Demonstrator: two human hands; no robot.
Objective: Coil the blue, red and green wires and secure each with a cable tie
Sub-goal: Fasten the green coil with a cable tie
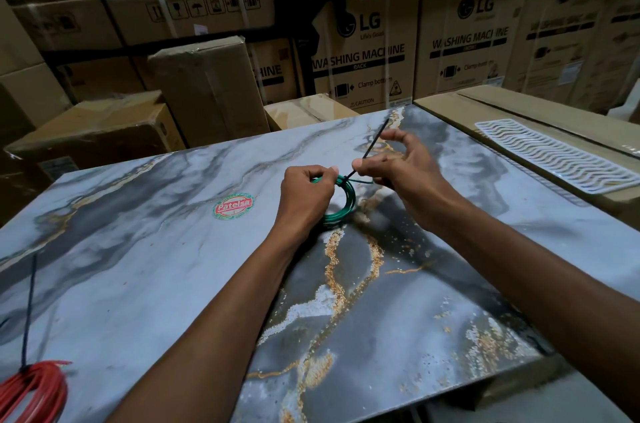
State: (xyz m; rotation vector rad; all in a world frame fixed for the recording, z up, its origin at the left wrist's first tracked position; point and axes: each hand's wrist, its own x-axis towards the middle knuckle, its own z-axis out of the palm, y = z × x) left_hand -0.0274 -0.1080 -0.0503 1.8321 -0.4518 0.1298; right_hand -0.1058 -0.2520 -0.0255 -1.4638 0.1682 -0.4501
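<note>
Risk: coiled green insulated wire could spring loose if left hand eased its clenched grip before tie locked. Risk: thin black plastic cable tie could slip from right hand pinch of thumb and forefinger, remaining fingers spread, if pulled off-axis.

Green coil sat at 3 o'clock of left hand, touching it, above marble-pattern grey slab. Tie tail ran toward 1 o'clock from coil. Tied red wire coil lay well apart at 8 o'clock. Blue wire not identifiable.

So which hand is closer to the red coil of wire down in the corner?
Left. The left hand grips the green coil mid-table, on the red coil's side. The right hand, pinching the cable tie, is farther away.
</note>
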